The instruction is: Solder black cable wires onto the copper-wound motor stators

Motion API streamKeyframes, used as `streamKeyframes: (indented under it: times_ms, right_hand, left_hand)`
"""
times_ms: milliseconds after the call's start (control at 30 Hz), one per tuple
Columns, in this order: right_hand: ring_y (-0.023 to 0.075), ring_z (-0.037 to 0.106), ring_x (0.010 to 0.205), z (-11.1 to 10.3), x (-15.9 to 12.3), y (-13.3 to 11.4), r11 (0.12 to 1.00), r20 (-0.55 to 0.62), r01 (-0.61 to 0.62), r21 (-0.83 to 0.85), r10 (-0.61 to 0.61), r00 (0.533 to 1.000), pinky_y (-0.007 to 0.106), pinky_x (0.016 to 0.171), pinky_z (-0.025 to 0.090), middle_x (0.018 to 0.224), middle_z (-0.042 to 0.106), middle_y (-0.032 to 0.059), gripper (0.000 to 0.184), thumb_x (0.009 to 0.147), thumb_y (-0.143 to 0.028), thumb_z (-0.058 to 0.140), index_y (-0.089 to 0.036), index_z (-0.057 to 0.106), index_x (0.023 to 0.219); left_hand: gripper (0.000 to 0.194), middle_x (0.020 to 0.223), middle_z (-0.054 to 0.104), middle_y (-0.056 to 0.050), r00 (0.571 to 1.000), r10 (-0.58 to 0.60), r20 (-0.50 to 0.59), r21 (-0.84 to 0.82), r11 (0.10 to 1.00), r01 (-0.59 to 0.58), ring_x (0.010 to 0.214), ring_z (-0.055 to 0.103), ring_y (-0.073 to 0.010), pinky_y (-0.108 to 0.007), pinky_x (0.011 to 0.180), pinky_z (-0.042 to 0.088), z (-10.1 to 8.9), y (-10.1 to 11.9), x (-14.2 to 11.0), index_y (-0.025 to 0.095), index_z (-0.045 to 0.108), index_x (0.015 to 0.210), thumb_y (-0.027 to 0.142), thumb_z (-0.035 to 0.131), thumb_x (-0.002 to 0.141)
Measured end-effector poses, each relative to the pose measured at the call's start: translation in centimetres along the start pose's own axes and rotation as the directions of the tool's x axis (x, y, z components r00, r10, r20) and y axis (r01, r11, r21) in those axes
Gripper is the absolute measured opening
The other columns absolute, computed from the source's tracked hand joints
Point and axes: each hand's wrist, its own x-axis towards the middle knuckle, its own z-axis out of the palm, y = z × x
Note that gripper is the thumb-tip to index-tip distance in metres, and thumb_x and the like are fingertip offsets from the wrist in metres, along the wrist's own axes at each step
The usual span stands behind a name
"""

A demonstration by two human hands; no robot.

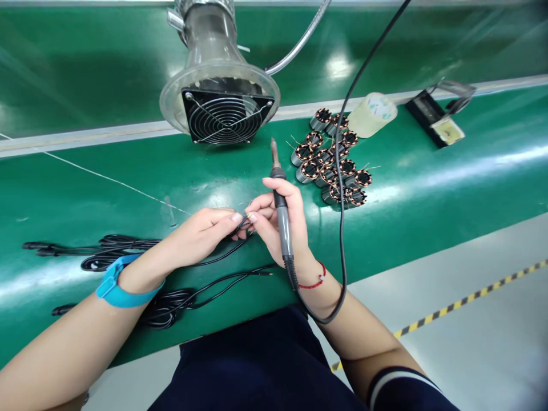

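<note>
My right hand (285, 220) is closed round a soldering iron (280, 205), whose tip points up and away towards the fan. My right fingertips also pinch the end of a thin black wire (222, 256). My left hand (205, 234) pinches the same wire end from the left, fingertips meeting those of the right hand. A blue strap sits on my left wrist and a red string on my right. The iron's black cord (341, 217) loops under my right wrist and runs up out of view.
Bundles of black cable (111, 251) lie left on the green bench. A cluster of several copper-wound coils (331, 165) sits right of the iron tip, a tape roll (371, 114) behind them. A fume extractor fan (225, 108) stands at the back, a black iron stand (434, 117) far right.
</note>
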Motion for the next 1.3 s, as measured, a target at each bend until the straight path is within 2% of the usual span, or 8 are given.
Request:
streamKeyframes:
  times_ms: [100, 200, 300, 467, 633, 867, 1100, 1300]
  right_hand:
    - [0.0061, 0.063, 0.06, 0.0, -0.1, 0.1, 0.993, 0.011, 0.086, -0.078, -0.086, 0.996, 0.02, 0.058, 0.057, 0.081, 0.06, -0.0088, 0.04, 0.09, -0.021, 0.061, -0.032, 0.04, 0.121]
    - [0.0071, 0.063, 0.063, 0.0, -0.4, 0.3, 0.972, 0.018, 0.135, -0.191, -0.135, 0.991, 0.021, 0.06, 0.056, 0.08, 0.061, -0.008, 0.039, 0.091, -0.02, 0.059, -0.031, 0.041, 0.123]
    - [0.0085, 0.064, 0.068, 0.0, -0.7, 0.5, 0.957, 0.037, 0.168, -0.237, -0.164, 0.986, 0.023, 0.066, 0.057, 0.08, 0.062, -0.0069, 0.043, 0.089, -0.017, 0.059, -0.03, 0.041, 0.126]
    - [0.0119, 0.068, 0.083, -1.0, -0.5, 0.5, 0.91, 0.013, 0.091, -0.405, -0.094, 0.995, 0.029, 0.079, 0.058, 0.094, 0.068, -0.0022, 0.043, 0.088, -0.015, 0.058, -0.027, 0.046, 0.127]
    - [0.0156, 0.07, 0.089, -2.5, -0.7, -0.7, 0.833, -0.04, 0.08, -0.548, -0.121, 0.992, 0.034, 0.084, 0.058, 0.096, 0.073, 0.0, 0.038, 0.097, -0.024, 0.049, -0.029, 0.046, 0.135]
    - [0.0181, 0.063, 0.082, -3.1, -3.1, -1.1, 0.76, -0.065, 0.222, -0.61, -0.327, 0.943, 0.037, 0.074, 0.055, 0.096, 0.069, 0.0039, 0.03, 0.088, -0.023, 0.063, -0.024, 0.062, 0.118]
    - [0.0113, 0.055, 0.056, -2.9, -3.8, -0.7, 0.762, -0.01, 0.318, -0.563, -0.392, 0.92, 0.027, 0.052, 0.048, 0.082, 0.066, 0.0003, 0.023, 0.084, -0.018, 0.061, -0.022, 0.062, 0.106]
    - [0.0128, 0.062, 0.059, -2.7, -3.8, -0.9, 0.77, -0.017, 0.3, -0.563, -0.374, 0.927, 0.028, 0.054, 0.053, 0.083, 0.068, 0.0017, 0.022, 0.082, -0.017, 0.062, -0.021, 0.063, 0.103]
  left_hand:
    - [0.042, 0.076, 0.066, -0.003, 0.999, -0.038, 0.007, -0.089, 0.995, 0.039, 0.074, 0.057, -0.0139, -0.025, 0.073, 0.045, 0.2, 0.3, 0.0, 0.016, 0.066, 0.075, 0.047, 0.046, 0.095]
    - [0.035, 0.069, 0.063, -0.001, 0.99, -0.118, 0.078, -0.32, 0.938, 0.137, 0.062, 0.056, -0.0114, -0.024, 0.063, 0.045, 0.5, 0.6, -0.2, 0.016, 0.061, 0.073, 0.044, 0.052, 0.092]
    - [0.03, 0.062, 0.055, 0.004, 0.974, -0.22, 0.049, -0.404, 0.888, 0.221, 0.05, 0.044, -0.0072, -0.02, 0.05, 0.033, 0.8, 0.8, -0.3, 0.017, 0.056, 0.07, 0.041, 0.059, 0.087]
    - [0.018, 0.059, 0.051, 0.003, 0.953, -0.258, -0.161, -0.212, 0.952, 0.222, 0.056, 0.041, -0.0085, -0.021, 0.055, 0.03, 0.5, -0.1, 0.6, 0.016, 0.061, 0.066, 0.03, 0.062, 0.077]
    - [0.015, 0.057, 0.052, 0.004, 0.918, -0.279, -0.282, -0.199, 0.953, 0.228, 0.054, 0.041, -0.0085, -0.022, 0.054, 0.029, -0.2, -1.1, 1.5, 0.015, 0.065, 0.066, 0.028, 0.062, 0.073]
    - [0.017, 0.065, 0.067, 0.001, 0.931, -0.19, -0.313, -0.094, 0.981, 0.169, 0.061, 0.052, -0.0113, -0.025, 0.064, 0.039, -0.3, -1.0, 2.1, 0.017, 0.07, 0.063, 0.024, 0.057, 0.072]
    - [0.019, 0.068, 0.07, 0.001, 0.934, -0.12, -0.337, 0.015, 0.991, 0.133, 0.07, 0.06, -0.0141, -0.026, 0.072, 0.044, -0.2, -1.1, 2.4, 0.017, 0.069, 0.062, 0.022, 0.055, 0.074]
    - [0.019, 0.068, 0.07, 0.001, 0.921, -0.141, -0.363, 0.033, 0.986, 0.164, 0.071, 0.06, -0.0143, -0.026, 0.071, 0.044, -0.2, -0.9, 2.5, 0.017, 0.069, 0.062, 0.024, 0.055, 0.074]
